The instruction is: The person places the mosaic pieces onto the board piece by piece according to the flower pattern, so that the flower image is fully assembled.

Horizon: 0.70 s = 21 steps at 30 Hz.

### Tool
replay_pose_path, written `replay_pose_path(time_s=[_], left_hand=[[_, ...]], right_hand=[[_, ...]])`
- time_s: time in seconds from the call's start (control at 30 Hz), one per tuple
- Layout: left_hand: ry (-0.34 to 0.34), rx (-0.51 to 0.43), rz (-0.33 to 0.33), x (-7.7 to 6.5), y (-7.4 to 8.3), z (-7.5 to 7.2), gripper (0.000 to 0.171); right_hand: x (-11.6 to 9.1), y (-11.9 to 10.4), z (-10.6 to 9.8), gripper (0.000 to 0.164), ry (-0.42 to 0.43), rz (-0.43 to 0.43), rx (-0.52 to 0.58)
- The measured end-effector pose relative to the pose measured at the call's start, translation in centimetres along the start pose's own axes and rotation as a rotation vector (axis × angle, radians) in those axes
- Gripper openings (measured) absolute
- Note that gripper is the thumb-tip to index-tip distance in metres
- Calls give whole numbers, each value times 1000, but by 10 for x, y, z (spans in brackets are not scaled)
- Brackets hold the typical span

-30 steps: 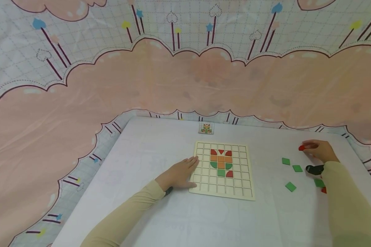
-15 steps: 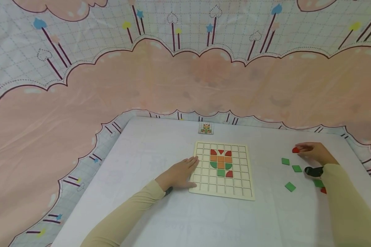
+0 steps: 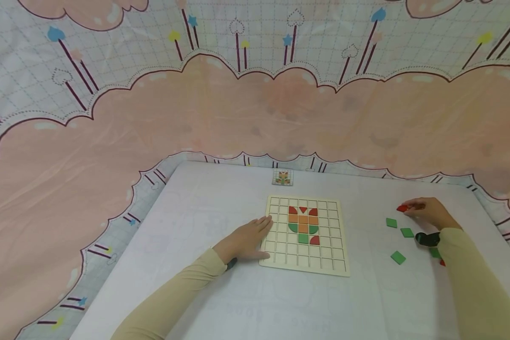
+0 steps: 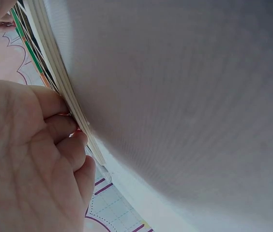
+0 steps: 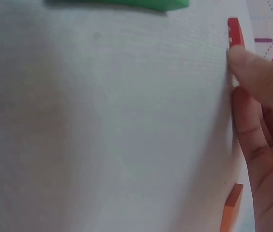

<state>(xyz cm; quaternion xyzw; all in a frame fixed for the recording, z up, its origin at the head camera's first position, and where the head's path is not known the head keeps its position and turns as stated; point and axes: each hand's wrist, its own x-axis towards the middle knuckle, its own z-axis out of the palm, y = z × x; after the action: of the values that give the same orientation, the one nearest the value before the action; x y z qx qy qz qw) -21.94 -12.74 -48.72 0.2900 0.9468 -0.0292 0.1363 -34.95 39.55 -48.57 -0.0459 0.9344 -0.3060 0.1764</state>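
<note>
A cream grid board (image 3: 333,259) lies flat, with red, orange and green pieces set in its middle cells. My left hand (image 3: 246,240) rests at the board's left side, fingers extended over its edge and thumb lower down. Seen close in the left wrist view, the fingertips (image 4: 81,145) touch the board's edge (image 4: 61,72). Over to the right, my right hand (image 3: 429,211) pinches a small red piece (image 3: 402,208) between thumb and fingers. The right wrist view shows this red piece (image 5: 234,31) just beyond the thumb; its full outline is hidden.
Green square tiles (image 3: 398,257) lie loose between the board and my right sleeve. Another red piece (image 3: 443,263) is partly hidden by the sleeve. An orange piece (image 5: 232,210) appears below the right hand. A small pattern card (image 3: 283,177) lies behind the board.
My right hand has moved left, carrying the red piece toward the board. The left hand and the board have stayed in place.
</note>
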Motion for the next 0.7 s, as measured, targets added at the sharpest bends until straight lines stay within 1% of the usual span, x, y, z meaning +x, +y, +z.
replay_pose_path(time_s=[0.13, 0.27, 0.47, 0.6, 0.7], left_hand=[[1, -9, -1, -1, 0, 0, 90], [2, -14, 0, -1, 0, 0, 90], [-1, -14, -5, -1, 0, 0, 90], [1, -21, -6, -1, 0, 1, 90], [2, -22, -6, -1, 0, 0, 90]], right_hand=[[-1, 1, 2, 74, 26, -18, -2], [-3, 0, 4, 77, 37, -16, 2], [-5, -1, 5, 73, 58, -24, 26], [-5, 0, 8, 68, 87, -24, 41], [-5, -2, 11, 64, 122, -25, 26]])
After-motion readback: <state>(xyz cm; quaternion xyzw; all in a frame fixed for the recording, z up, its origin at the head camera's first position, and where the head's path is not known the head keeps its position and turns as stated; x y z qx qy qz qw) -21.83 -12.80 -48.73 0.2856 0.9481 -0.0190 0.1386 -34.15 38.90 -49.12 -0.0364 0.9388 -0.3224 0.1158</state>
